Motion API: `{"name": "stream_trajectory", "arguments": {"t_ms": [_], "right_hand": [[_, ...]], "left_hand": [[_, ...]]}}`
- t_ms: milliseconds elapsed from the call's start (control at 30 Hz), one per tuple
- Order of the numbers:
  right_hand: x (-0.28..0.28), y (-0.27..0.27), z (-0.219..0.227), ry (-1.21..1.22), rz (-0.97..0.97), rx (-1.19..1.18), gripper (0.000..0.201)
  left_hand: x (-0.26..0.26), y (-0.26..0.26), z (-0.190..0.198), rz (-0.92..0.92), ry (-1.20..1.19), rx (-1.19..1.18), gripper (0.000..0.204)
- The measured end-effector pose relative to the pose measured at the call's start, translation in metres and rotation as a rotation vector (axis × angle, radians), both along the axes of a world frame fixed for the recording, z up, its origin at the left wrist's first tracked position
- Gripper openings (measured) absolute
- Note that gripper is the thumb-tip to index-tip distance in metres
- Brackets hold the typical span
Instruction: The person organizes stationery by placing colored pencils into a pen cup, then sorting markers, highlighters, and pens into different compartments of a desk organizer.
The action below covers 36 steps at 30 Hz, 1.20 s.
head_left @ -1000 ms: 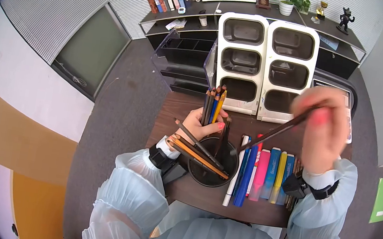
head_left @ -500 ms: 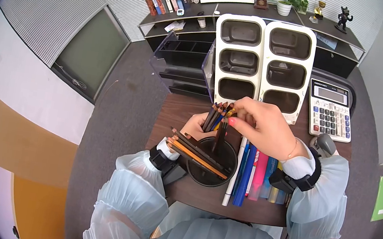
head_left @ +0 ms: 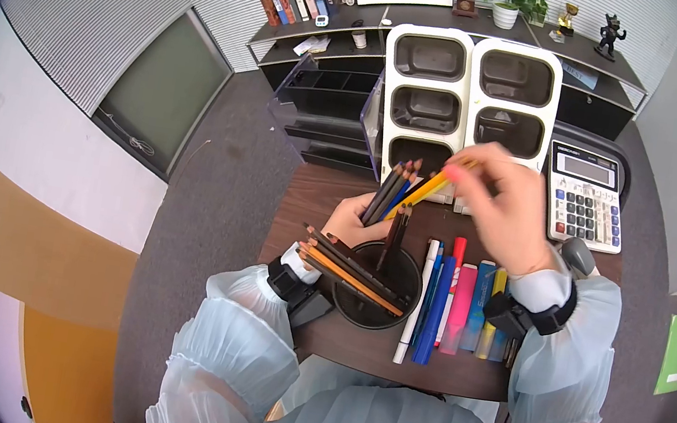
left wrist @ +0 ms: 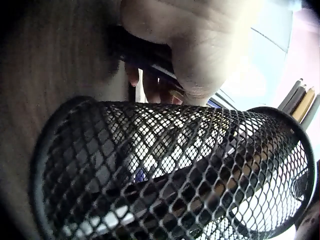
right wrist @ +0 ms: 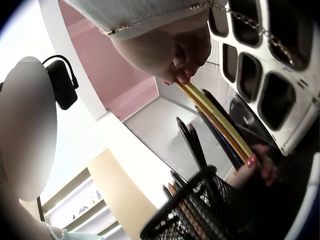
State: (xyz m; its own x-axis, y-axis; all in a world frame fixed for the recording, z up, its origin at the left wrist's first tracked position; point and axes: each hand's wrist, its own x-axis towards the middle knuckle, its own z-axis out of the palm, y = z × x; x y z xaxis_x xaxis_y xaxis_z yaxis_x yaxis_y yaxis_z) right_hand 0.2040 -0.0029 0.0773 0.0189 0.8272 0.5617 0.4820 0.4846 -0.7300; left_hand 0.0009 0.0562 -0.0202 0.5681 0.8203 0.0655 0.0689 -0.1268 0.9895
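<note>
My left hand [head_left: 350,222] grips a bundle of dark and blue pencils [head_left: 382,196] upright, just beyond the black mesh pen cup [head_left: 370,321]. My right hand [head_left: 510,206] pinches the upper end of yellow pencils [head_left: 427,191], which lean right out of the bundle. Their lower ends stay by the left thumb [right wrist: 250,161] in the right wrist view. Dark pencils and an orange pencil [head_left: 354,281] lean left in the cup, and two dark pencils [head_left: 394,236] stand steeper. In the left wrist view, mesh wall [left wrist: 175,160] fills the lower half, beneath the left palm [left wrist: 200,55].
Markers [head_left: 433,313] and highlighters [head_left: 459,308] lie side by side right of the cup. Behind stand a white six-compartment organizer [head_left: 467,99] and a clear tiered holder [head_left: 322,113]. A calculator [head_left: 587,200] and a grey stapler-like object [head_left: 577,256] are at the right.
My right hand has come left from holding a dark pencil to the bundle, then drawn yellow pencils up and right. The dark pencil has left that hand. My left hand keeps its grip.
</note>
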Motion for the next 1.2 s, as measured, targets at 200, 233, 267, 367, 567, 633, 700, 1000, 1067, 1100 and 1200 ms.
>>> {"name": "stream_trajectory", "arguments": {"t_ms": [200,233,267,367,567,633,700,1000,1067,1100,1200], "right_hand": [[0.029,-0.026,0.038,0.403,-0.150,0.354,0.014],[0.036,-0.031,0.041,0.386,-0.104,0.379,0.016],[0.038,-0.037,0.043,0.378,-0.078,0.373,0.017],[0.028,-0.047,0.043,0.280,0.094,0.279,0.016],[0.006,-0.040,0.040,-0.155,0.310,0.198,0.020],[0.004,-0.041,0.041,-0.175,0.312,-0.028,0.019],[0.004,-0.033,0.032,-0.156,0.243,0.011,0.019],[-0.004,0.005,-0.009,-0.152,0.303,-0.079,0.013],[-0.003,0.004,-0.009,-0.164,0.265,-0.029,0.010],[-0.002,0.002,-0.005,-0.058,0.160,0.049,0.009],[0.007,-0.014,0.015,0.331,-0.118,0.269,0.013]], "left_hand": [[-0.001,0.005,-0.005,0.165,-0.154,-0.112,0.013],[-0.001,0.006,-0.007,0.168,-0.183,-0.105,0.013],[-0.001,0.006,-0.008,0.169,-0.184,-0.106,0.013],[-0.001,0.006,-0.006,0.167,-0.163,-0.089,0.013],[0.002,0.000,0.000,0.147,-0.163,-0.047,0.013],[-0.001,-0.001,0.002,0.033,-0.156,-0.068,0.014],[-0.003,-0.002,0.001,-0.025,-0.147,-0.076,0.014],[-0.006,-0.005,0.002,-0.249,-0.070,-0.162,0.026],[-0.006,-0.004,-0.001,-0.243,-0.087,-0.189,0.025],[-0.005,-0.004,-0.002,-0.238,-0.105,-0.216,0.025],[0.001,-0.007,0.005,-0.129,-0.066,-0.153,0.018]]}}
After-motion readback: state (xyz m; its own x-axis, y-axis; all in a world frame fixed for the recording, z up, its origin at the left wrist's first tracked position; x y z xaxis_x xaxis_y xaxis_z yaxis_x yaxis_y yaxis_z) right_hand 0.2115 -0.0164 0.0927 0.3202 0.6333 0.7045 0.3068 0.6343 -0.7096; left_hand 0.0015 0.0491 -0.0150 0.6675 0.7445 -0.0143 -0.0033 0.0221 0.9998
